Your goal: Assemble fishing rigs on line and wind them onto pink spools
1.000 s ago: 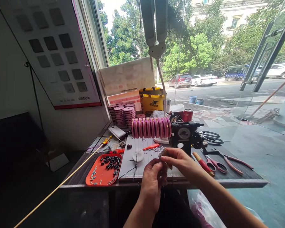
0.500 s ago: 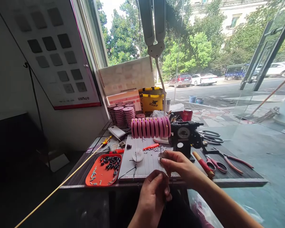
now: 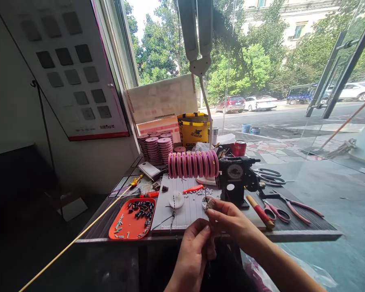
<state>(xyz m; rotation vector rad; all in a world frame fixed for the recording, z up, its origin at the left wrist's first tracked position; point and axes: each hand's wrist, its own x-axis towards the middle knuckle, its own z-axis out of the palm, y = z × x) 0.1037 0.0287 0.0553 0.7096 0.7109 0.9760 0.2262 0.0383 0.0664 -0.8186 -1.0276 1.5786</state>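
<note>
My right hand (image 3: 231,217) is closed in a pinch on a small brownish, rough-textured piece (image 3: 211,203), its kind too small to tell. Just below and to the left, my left hand (image 3: 194,247) has its fingers closed. What they hold is hidden, though something thin and dark hangs beneath them. Behind my right fingertips lies a round white disc (image 3: 205,200), partly covered. A line comes down to it from a row of pink ring-shaped spools (image 3: 193,164) on a black winding machine (image 3: 235,172). A second white disc (image 3: 177,200) lies farther left, with a dark beaded line across it.
An orange tray (image 3: 130,233) of black and silvery small parts sits at the table's left. Pliers (image 3: 301,209), pink-handled scissors (image 3: 280,213) and a red-wrapped stick (image 3: 260,211) lie right. White beads (image 3: 200,192) are scattered mid-board. A yellow rod (image 3: 100,217) slants past the left edge.
My right hand has shifted slightly down, still pinching the small brownish piece. The left hand's fingers have turned a little and sit closer to the right hand.
</note>
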